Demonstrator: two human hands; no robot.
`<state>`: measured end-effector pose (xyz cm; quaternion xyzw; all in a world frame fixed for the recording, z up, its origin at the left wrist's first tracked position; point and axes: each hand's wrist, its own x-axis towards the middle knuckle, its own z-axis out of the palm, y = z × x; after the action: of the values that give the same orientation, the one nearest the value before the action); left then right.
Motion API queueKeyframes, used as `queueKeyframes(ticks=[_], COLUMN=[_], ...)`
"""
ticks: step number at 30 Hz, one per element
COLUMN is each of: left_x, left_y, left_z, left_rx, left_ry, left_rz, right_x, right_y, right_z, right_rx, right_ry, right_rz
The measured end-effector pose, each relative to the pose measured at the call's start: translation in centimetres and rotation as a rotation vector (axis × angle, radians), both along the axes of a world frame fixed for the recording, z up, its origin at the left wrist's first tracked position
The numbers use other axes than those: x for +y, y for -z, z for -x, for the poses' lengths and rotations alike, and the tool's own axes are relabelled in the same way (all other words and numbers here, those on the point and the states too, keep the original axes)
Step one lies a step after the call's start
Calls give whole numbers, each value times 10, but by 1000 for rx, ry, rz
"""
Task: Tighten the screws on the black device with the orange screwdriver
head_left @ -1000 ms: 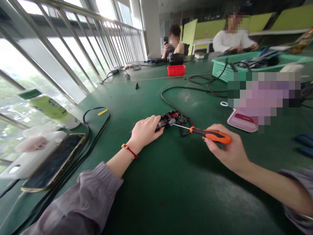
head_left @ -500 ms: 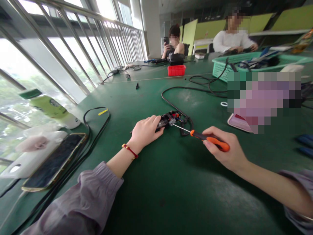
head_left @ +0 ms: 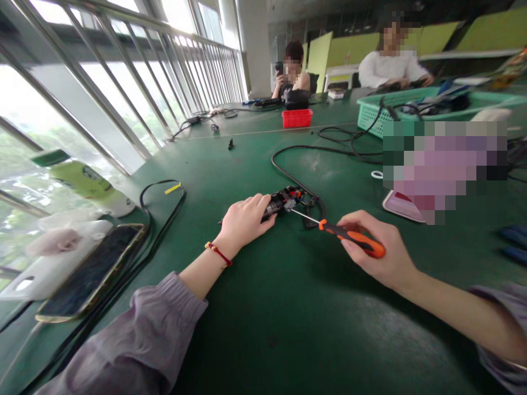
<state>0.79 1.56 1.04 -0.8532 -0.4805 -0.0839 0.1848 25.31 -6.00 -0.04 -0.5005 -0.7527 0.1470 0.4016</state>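
My left hand [head_left: 246,219] is wrapped over a black device [head_left: 278,203] with exposed wires and small red and orange parts at its right end. The hand covers much of its left part, and I cannot tell its exact kind. A black cable curves away from that device. Between the fingers and thumb of my right hand [head_left: 381,249] is a screwdriver [head_left: 354,237] with an orange and black handle. Its thin metal shaft points left, and the tip meets the wired end of the device; what lies under the tip is too small to make out.
To the left lie a phone [head_left: 96,274], a white case, a tilted bottle [head_left: 84,184] and black cable. Farther off on the green table [head_left: 247,329] stand a red bin [head_left: 297,118] and a green basket [head_left: 370,118] of tools. Two people sit at the far end.
My right hand has shifted very slightly left with the screwdriver. The left hand and the black device stay in place.
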Motion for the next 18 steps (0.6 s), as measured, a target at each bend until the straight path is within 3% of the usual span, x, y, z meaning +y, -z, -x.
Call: queueKeyframes(ticks=[4, 10, 18], left_x=[0, 0, 0], left_y=[1, 0, 0], left_z=[0, 0, 0], left_rx=[4, 4, 5], left_ry=[-3, -3, 3], left_rz=[-8, -13, -6], right_x=[2, 0, 2], right_y=[2, -1, 1], right_z=[-2, 2, 1], right_rx=[-29, 49, -51], right_ry=[28, 4, 28], right_rz=[92, -46, 30])
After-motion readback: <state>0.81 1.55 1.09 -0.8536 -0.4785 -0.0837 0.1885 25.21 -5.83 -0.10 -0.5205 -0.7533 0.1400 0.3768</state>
